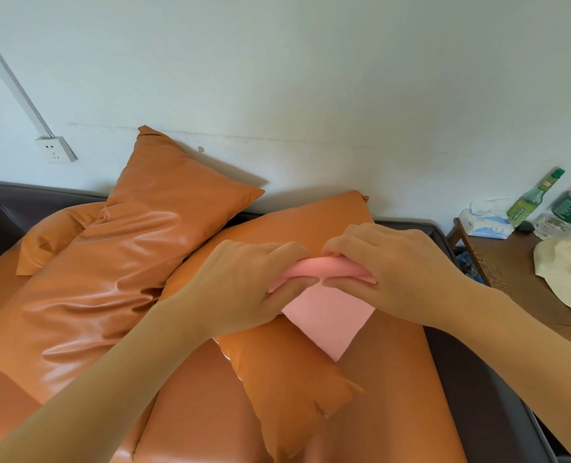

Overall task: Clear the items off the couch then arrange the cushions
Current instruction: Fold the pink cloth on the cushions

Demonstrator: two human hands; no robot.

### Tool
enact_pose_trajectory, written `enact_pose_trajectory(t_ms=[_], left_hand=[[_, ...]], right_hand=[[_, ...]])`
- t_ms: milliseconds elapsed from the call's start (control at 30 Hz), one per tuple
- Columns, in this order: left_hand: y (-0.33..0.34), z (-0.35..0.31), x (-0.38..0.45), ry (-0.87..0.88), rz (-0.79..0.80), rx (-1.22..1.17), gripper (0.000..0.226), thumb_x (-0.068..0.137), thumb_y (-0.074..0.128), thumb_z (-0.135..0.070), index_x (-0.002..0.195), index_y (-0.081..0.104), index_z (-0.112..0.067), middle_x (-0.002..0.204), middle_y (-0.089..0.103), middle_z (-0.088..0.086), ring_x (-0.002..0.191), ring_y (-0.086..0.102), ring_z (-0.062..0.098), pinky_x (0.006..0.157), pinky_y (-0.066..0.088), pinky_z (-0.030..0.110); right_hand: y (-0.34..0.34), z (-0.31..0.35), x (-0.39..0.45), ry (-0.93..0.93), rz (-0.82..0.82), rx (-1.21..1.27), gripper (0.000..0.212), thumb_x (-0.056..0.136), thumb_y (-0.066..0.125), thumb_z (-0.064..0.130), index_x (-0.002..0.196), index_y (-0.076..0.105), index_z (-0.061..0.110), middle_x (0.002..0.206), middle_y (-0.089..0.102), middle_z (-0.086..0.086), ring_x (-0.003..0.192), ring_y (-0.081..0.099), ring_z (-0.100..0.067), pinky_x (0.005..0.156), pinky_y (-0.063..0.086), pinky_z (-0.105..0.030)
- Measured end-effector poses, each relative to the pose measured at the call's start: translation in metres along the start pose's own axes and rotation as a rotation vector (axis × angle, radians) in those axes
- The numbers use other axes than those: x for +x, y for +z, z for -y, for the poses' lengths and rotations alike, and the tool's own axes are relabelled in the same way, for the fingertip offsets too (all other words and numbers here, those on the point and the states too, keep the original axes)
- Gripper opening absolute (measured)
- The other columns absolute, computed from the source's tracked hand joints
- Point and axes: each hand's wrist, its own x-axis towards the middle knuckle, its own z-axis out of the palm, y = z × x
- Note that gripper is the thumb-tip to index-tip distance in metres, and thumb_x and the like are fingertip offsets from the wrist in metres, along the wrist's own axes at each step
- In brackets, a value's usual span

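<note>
Pink cloth (327,315) folded over an orange cushion (287,372) on the couch (471,389).
Your left hand (240,289) and right hand (394,265) both pinch its rolled top edge, fingers clamped on it.

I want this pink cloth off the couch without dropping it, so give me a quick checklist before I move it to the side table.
1. Both hands on the pink cloth: ok, left hand and right hand pinch its folded top edge.
2. Cloth lifted clear of the orange cushion: cannot tell, the lower corner hangs close over it.
3. Cloth fully folded: not ok, the lower part hangs loose.
4. Bare spot on the side table: ok, between the tissue box and the cream hat.
5. Cushions arranged: not ok, they lie askew.
</note>
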Motion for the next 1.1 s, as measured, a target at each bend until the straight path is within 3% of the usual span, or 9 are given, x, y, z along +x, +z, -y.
enact_pose_trajectory(t_ms=[200, 300, 433, 567, 700, 900, 1000, 1100], left_hand=[[0.002, 0.0, 0.007, 0.066, -0.109, 0.06, 0.029, 0.089, 0.056, -0.051, 0.104, 0.056, -0.025, 0.081, 0.064, -0.009, 0.071, 0.058, 0.014, 0.048, 0.04, 0.031], [0.005, -0.001, 0.007, 0.102, -0.151, 0.014, 0.018, 0.093, 0.056, -0.039, 0.103, 0.054, -0.024, 0.078, 0.063, -0.008, 0.065, 0.053, 0.013, 0.043, 0.037, 0.032], [0.005, -0.004, 0.006, 0.101, -0.147, -0.039, 0.013, 0.089, 0.059, -0.031, 0.097, 0.062, -0.021, 0.065, 0.058, -0.009, 0.049, 0.044, 0.014, 0.034, 0.031, 0.033], [0.001, -0.007, 0.007, 0.062, -0.168, -0.052, 0.015, 0.08, 0.061, -0.029, 0.075, 0.069, -0.017, 0.05, 0.049, -0.007, 0.042, 0.038, 0.016, 0.034, 0.029, 0.033], [0.001, -0.009, 0.009, 0.034, -0.215, -0.051, 0.013, 0.074, 0.063, -0.026, 0.068, 0.066, -0.016, 0.047, 0.047, -0.006, 0.042, 0.039, 0.017, 0.035, 0.029, 0.034], [-0.002, -0.009, 0.01, 0.093, -0.262, -0.077, 0.017, 0.079, 0.066, -0.025, 0.095, 0.067, -0.019, 0.07, 0.064, -0.009, 0.057, 0.057, 0.014, 0.039, 0.039, 0.034], [0.0, -0.004, 0.009, 0.169, -0.224, -0.017, 0.019, 0.085, 0.065, -0.028, 0.102, 0.057, -0.024, 0.074, 0.064, -0.008, 0.059, 0.056, 0.016, 0.038, 0.037, 0.035], [0.004, 0.001, 0.008, 0.166, -0.199, -0.003, 0.015, 0.087, 0.063, -0.024, 0.101, 0.057, -0.023, 0.07, 0.062, -0.007, 0.055, 0.049, 0.015, 0.037, 0.035, 0.034]], right_hand=[[-0.01, -0.001, 0.002, 0.026, 0.052, 0.096, 0.037, 0.093, 0.041, 0.048, 0.101, 0.068, 0.023, 0.077, 0.062, 0.015, 0.065, 0.052, -0.006, 0.048, 0.043, -0.027], [-0.018, 0.0, 0.002, 0.101, 0.163, 0.165, 0.044, 0.09, 0.035, 0.06, 0.105, 0.065, 0.031, 0.077, 0.065, 0.016, 0.063, 0.056, -0.007, 0.055, 0.047, -0.033], [-0.023, 0.002, 0.001, 0.115, 0.129, 0.213, 0.05, 0.082, 0.048, 0.066, 0.116, 0.06, 0.033, 0.091, 0.059, 0.027, 0.078, 0.057, -0.001, 0.064, 0.049, -0.024], [-0.018, 0.003, 0.0, 0.065, 0.12, 0.223, 0.044, 0.083, 0.055, 0.058, 0.115, 0.061, 0.028, 0.095, 0.056, 0.02, 0.075, 0.055, -0.004, 0.059, 0.048, -0.028], [-0.011, 0.004, 0.001, 0.052, 0.062, 0.266, 0.032, 0.089, 0.056, 0.045, 0.108, 0.066, 0.022, 0.095, 0.061, 0.012, 0.074, 0.058, -0.009, 0.057, 0.048, -0.033], [-0.01, 0.003, 0.001, 0.035, 0.041, 0.259, 0.034, 0.096, 0.047, 0.04, 0.111, 0.068, 0.019, 0.084, 0.06, 0.011, 0.064, 0.053, -0.006, 0.052, 0.045, -0.028], [-0.014, 0.003, 0.001, 0.071, 0.113, 0.275, 0.037, 0.097, 0.041, 0.047, 0.11, 0.066, 0.024, 0.075, 0.059, 0.017, 0.06, 0.05, -0.005, 0.053, 0.04, -0.024], [-0.017, 0.001, 0.002, 0.099, 0.169, 0.271, 0.04, 0.093, 0.041, 0.058, 0.111, 0.064, 0.031, 0.074, 0.065, 0.016, 0.062, 0.056, -0.005, 0.055, 0.041, -0.022]])
